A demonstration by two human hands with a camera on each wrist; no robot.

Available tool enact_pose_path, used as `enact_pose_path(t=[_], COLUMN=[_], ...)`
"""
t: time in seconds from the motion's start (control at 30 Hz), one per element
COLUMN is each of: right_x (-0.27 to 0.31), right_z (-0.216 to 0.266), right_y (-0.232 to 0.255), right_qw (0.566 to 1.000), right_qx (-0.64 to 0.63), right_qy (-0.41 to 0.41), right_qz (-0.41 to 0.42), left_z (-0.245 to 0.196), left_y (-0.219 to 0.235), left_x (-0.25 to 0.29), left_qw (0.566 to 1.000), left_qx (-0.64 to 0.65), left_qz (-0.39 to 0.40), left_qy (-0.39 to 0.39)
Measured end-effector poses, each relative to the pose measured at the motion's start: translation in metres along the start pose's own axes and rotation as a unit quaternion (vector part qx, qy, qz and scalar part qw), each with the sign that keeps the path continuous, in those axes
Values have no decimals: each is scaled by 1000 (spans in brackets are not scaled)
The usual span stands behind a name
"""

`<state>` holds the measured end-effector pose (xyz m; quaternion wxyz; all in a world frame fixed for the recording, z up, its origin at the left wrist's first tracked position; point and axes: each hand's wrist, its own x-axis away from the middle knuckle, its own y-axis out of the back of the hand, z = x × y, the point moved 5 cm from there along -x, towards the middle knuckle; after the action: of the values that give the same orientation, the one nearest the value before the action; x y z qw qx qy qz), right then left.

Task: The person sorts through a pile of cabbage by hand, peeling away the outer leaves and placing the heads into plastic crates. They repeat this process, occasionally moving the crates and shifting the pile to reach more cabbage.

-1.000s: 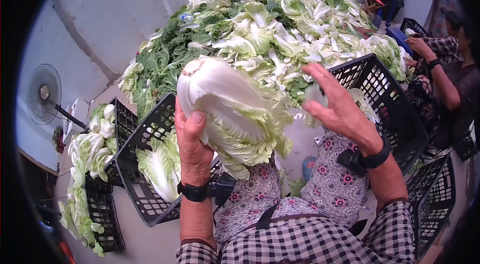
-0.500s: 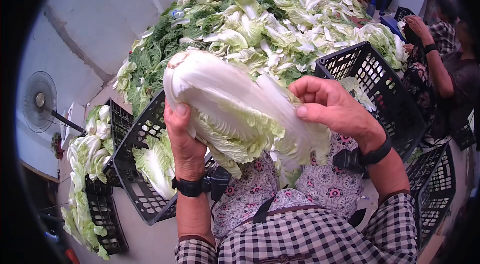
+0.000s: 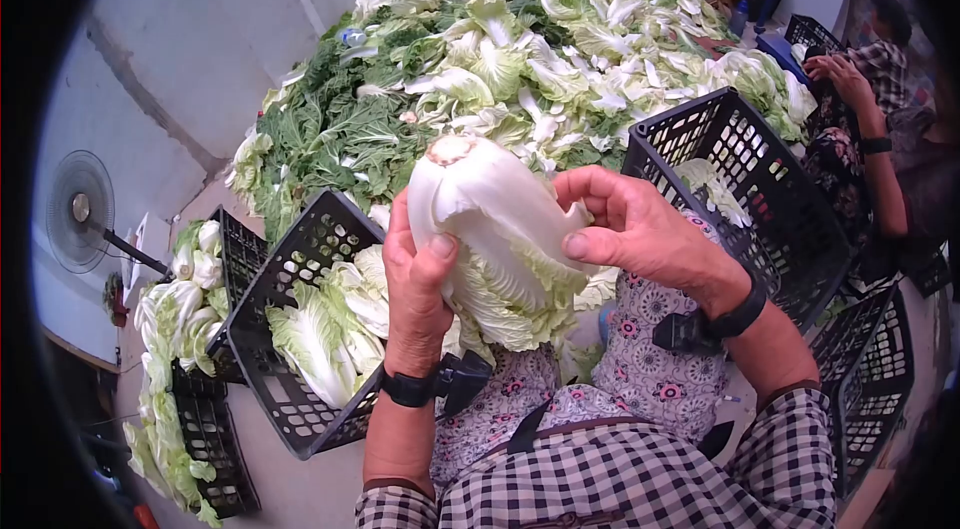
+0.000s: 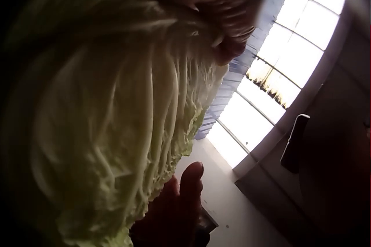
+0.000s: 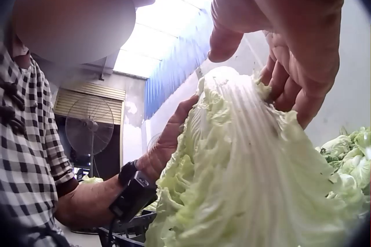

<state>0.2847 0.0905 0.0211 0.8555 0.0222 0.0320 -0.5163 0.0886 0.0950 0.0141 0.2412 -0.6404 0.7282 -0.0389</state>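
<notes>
A napa cabbage (image 3: pixel 505 229) with a white, cut base is held up in front of the body, base tilted up. My left hand (image 3: pixel 418 274) grips it from the left, thumb across the near side. At its right edge is my right hand (image 3: pixel 640 234), thumb and bent fingers spread apart beside an outer leaf. In the right wrist view, the right thumb (image 5: pixel 225 44) stands clear of the cabbage, while the fingers (image 5: pixel 285 88) reach behind the leaf edge. The cabbage's leafy side (image 4: pixel 110 125) fills much of the dark left wrist view.
A black crate (image 3: pixel 300 429) with cabbages stands at the left; another crate (image 3: pixel 800 229) stands tilted at the right. Behind lies a large heap of loose leaves (image 3: pixel 500 69). More cabbages (image 3: pixel 180 314) and a fan (image 3: pixel 82 204) are far left. Another person (image 3: pixel 880 119) is at right.
The right hand came in from the side, drew an outer leaf outward, and now is at the cabbage's right edge. The left hand has shifted right, turning the cabbage more upright.
</notes>
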Motion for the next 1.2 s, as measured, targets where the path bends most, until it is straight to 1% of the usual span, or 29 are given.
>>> enact_pose_path(t=[0.03, 0.13, 0.23, 0.33, 0.47, 0.53, 0.63, 0.73, 0.77, 0.83, 0.9, 0.93, 0.97, 1.0, 1.03, 1.07, 1.13, 1.17, 1.2], right_x=[0, 2, 1, 5, 12, 14, 21, 24, 24, 25, 21, 20, 21, 20, 19, 18, 25, 24, 21], right_z=[-2, 10, 10, 21, 33, 37, 45, 55, 55, 55, 46, 43, 46, 37, 34, 33, 33, 33, 32], right_y=[1, -1, -1, -3, -6, -3, -2, -3, -3, 0, 13, 21, 36, 57, 77, 93, 111, 112, 112], right_qw=[1000, 995, 967, 929, 919, 914, 922, 925, 925, 925, 946, 955, 962, 975, 961, 935, 908, 916, 923], right_qx=[21, 93, 239, 305, 326, 329, 322, 308, 312, 319, 272, 249, 219, 82, -25, -110, -150, -117, -85], right_qy=[-17, -23, 68, 138, 186, 219, 210, 220, 216, 208, 175, 159, 139, 133, 190, 248, 262, 253, 244], right_qz=[2, -20, -63, -158, -117, -87, -44, -22, -13, 4, -6, -13, -87, -159, -198, -227, -290, -290, -287], left_z=[1, 5, 6, 0, 3, -1, -1, -2, -3, -2, 1, 0, -5, -8, -15, -25, -45, -54, -61], left_y=[-3, -4, -10, -19, -18, -17, -14, -10, -9, -5, 6, 16, 28, 37, 48, 61, 84, 95, 105], left_x=[1, 2, 6, 9, 11, 12, 12, 14, 14, 16, 20, 23, 28, 34, 37, 38, 38, 38, 40], left_qw=[1000, 1000, 998, 995, 991, 992, 992, 988, 988, 983, 976, 975, 980, 984, 991, 997, 995, 989, 982], left_qx=[0, -27, -58, -90, -123, -107, -80, -46, -44, -32, -20, -36, -27, -16, -16, -26, -57, -75, -88], left_qz=[-3, 7, 23, 36, 51, 69, 97, 125, 119, 135, 154, 174, 165, 157, 125, 68, -48, -98, -132], left_qy=[2, 4, 9, -6, -8, 14, 27, 75, 84, 121, 150, 138, 108, 81, 48, 8, -62, -86, -99])
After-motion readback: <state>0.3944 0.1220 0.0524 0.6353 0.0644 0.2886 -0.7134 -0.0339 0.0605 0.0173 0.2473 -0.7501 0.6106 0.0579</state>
